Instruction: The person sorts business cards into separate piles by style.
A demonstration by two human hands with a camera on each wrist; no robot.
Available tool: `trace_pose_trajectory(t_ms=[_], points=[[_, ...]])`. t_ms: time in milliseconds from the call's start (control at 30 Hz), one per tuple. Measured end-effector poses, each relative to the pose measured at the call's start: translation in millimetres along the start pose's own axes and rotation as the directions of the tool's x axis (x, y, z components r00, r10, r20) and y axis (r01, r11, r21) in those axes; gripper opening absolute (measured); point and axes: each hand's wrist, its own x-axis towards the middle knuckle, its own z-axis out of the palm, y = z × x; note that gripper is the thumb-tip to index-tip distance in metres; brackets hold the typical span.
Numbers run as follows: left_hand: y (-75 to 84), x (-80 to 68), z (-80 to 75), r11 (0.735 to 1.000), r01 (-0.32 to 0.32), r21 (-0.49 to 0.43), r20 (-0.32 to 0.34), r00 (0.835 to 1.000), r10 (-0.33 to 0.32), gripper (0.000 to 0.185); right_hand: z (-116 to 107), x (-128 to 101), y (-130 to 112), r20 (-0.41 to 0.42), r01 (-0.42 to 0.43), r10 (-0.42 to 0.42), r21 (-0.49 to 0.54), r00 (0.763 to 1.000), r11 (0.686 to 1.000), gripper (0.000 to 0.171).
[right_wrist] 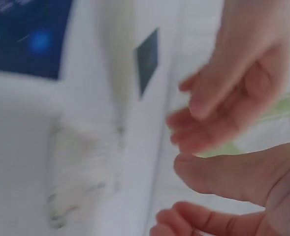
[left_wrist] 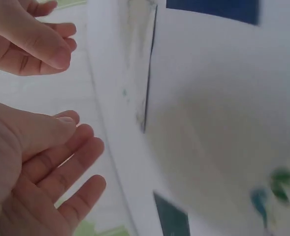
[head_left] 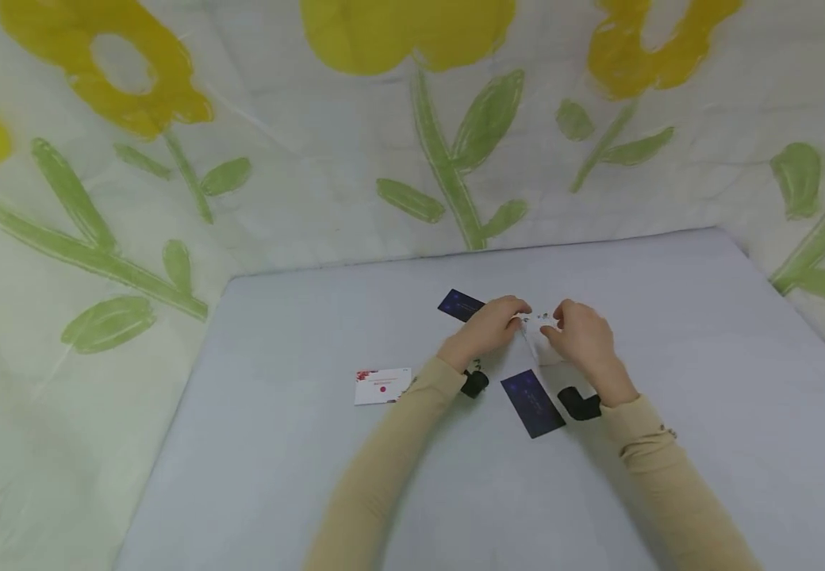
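Note:
My left hand (head_left: pixel 493 323) and right hand (head_left: pixel 582 333) face each other over the far middle of the table. Between them lies a flat white card (head_left: pixel 542 346) with small printed marks. The left wrist view shows the left hand (left_wrist: pixel 51 167) with loosely bent, spread fingers and nothing between them, beside the white card (left_wrist: pixel 139 64). Seen from the right wrist, the right hand (right_wrist: pixel 223 191) keeps its thumb and fingers apart, also holding nothing, and the white card (right_wrist: pixel 83 172) lies on the table. A dark blue card (head_left: pixel 458 304) is partly covered by the left hand.
Nearer than the hands lies another dark blue card (head_left: pixel 532 404). Left of the left forearm is a white card with red flowers (head_left: pixel 377 390), its corner at the sleeve. Green leaf print (head_left: pixel 476 365) shows under the left wrist. A flower-painted curtain (head_left: pixel 312 182) hangs behind the table.

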Motion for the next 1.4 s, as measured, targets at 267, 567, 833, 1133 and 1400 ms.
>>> trace_pose_trajectory(t_ms=[267, 567, 833, 1133, 1400], points=[[10.4, 37.3, 22.5, 0.995, -0.059, 0.077, 0.141, 0.989, 0.047, 0.038, 19.6, -1.3, 21.7, 0.149, -0.117, 0.133, -0.111, 0.98, 0.987, 0.059], [10.3, 43.0, 24.0, 0.976, -0.102, 0.195, 0.247, 0.968, 0.052, 0.033, 23.9, 0.6, 30.8, 0.18, -0.131, 0.138, -0.053, 0.974, 0.99, 0.049], [3.9, 41.3, 25.1, 0.968, -0.087, 0.234, 0.238, 0.971, 0.03, 0.034, 18.8, 0.7, 37.4, 0.213, -0.132, 0.12, 0.045, 0.97, 0.99, 0.05], [-1.9, 24.1, 12.7, 0.987, 0.006, 0.161, 0.097, 0.995, -0.021, 0.028, 18.1, 2.6, 39.9, 0.181, -0.096, 0.07, 0.141, 0.981, 0.985, 0.041], [-18.1, -13.0, -0.8, 0.969, 0.043, -0.242, -0.13, 0.989, -0.076, 0.02, 23.4, 4.7, 27.3, -0.025, 0.023, -0.016, 0.301, 1.0, 0.953, 0.017]])
